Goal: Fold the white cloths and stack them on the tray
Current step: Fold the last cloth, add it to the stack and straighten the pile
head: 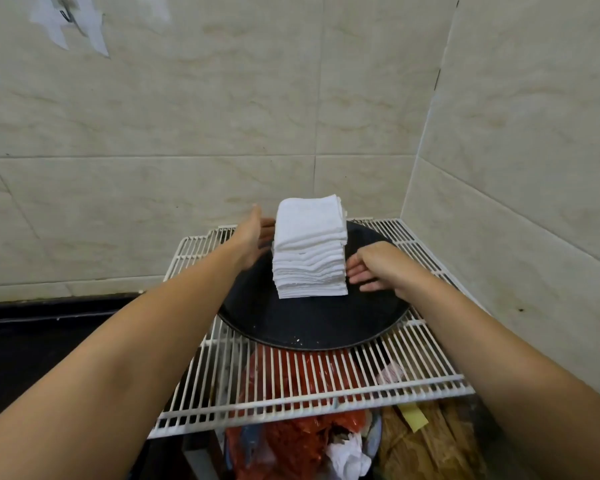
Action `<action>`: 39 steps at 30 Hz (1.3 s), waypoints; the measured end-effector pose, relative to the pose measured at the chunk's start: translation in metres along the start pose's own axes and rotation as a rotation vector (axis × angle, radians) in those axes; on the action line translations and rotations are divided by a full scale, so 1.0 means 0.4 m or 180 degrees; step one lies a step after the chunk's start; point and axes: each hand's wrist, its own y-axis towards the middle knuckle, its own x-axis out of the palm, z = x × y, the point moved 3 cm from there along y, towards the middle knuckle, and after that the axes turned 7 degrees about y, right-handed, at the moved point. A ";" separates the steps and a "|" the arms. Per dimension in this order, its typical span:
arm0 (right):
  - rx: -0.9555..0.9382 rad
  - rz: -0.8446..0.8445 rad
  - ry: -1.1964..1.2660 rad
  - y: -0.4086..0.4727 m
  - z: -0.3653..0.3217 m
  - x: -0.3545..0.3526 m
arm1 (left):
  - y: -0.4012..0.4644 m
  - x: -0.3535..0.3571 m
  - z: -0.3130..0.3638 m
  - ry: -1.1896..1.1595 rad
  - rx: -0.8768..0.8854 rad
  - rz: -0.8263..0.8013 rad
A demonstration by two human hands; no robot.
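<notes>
White cloths (310,251) soft terry; tray (312,323) matt dark, speckled; rack (326,386) white coated wire; wall tiles (187,116) glossy.

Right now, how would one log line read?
cloth stack on tray | left hand open beside | right hand open beside | rack under

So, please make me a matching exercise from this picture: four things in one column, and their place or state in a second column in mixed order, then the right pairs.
Things
1. stack of white cloths
2. round dark tray
3. left hand
4. right hand

Places or states
A. lies on the white wire rack
B. open, at the stack's right side, low down
C. stands folded on the tray
D. open, at the stack's left side, higher up

Pairs: 1-C, 2-A, 3-D, 4-B
</notes>
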 end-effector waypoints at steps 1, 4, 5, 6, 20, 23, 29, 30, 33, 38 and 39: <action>0.0015 -0.0212 -0.0182 -0.022 0.008 0.011 | 0.000 0.012 -0.003 -0.0001 -0.0023 -0.0061; 0.0047 -0.0933 -0.0460 -0.073 0.022 0.073 | 0.023 0.024 -0.022 0.0076 -0.0024 -0.0196; 0.0030 -0.1111 -0.0528 -0.080 0.025 0.095 | 0.050 0.017 -0.039 0.0077 -0.0029 -0.0219; -0.0037 -0.1178 -0.0617 -0.081 0.028 0.112 | 0.072 0.008 -0.053 0.0105 -0.0018 -0.0245; -0.0837 -0.0024 -0.1777 -0.023 0.030 0.087 | -0.031 -0.025 -0.042 0.0400 -0.0109 -0.0957; -0.0783 0.0170 -0.1715 0.006 0.036 0.056 | -0.059 -0.024 -0.051 0.0203 -0.0188 -0.1141; -0.0567 0.0539 -0.1200 0.025 0.056 0.022 | -0.079 -0.022 -0.064 0.0107 -0.0241 -0.1181; -0.0523 0.0759 -0.0899 0.029 0.059 0.014 | -0.073 -0.024 -0.061 0.0166 -0.0246 -0.1104; -0.0310 0.1199 0.0711 0.046 0.058 0.007 | -0.035 -0.020 -0.040 0.0195 -0.0218 -0.0879; -0.0102 0.1072 0.2251 0.083 0.028 0.089 | 0.006 0.046 0.013 -0.0072 -0.0377 -0.1152; -0.0152 0.1078 0.2301 0.113 0.038 0.099 | 0.011 0.056 0.016 -0.0089 -0.0474 -0.1250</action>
